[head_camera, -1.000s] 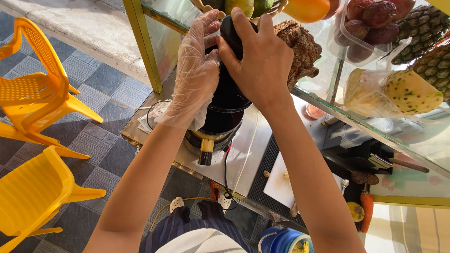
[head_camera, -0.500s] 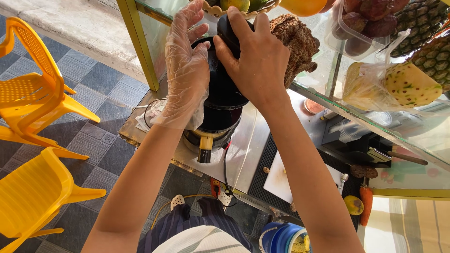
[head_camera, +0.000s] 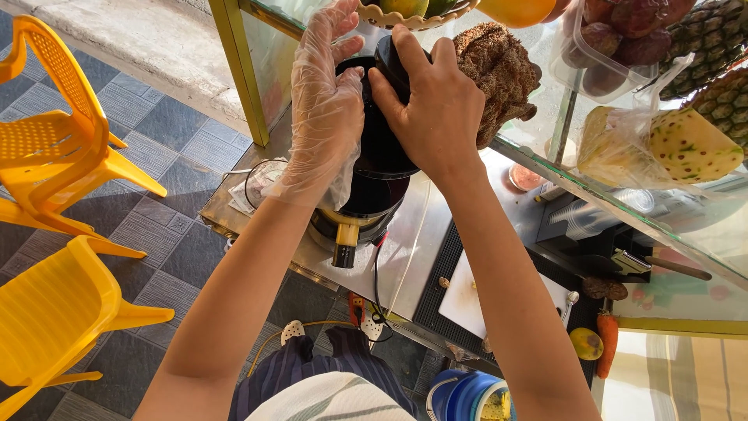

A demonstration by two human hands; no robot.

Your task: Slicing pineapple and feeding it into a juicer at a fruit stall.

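Hands (head_camera: 389,109) atop juicer (head_camera: 374,179) (counter edge near)

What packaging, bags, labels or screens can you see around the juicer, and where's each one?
Clear plastic bag: right, on the glass shelf, around peeled yellow pineapple.
Clear plastic tub: top right, holding dark reddish fruit.
Stack of clear cups: lying under the shelf, right of the black juicer.
No labels, signs or screens show.
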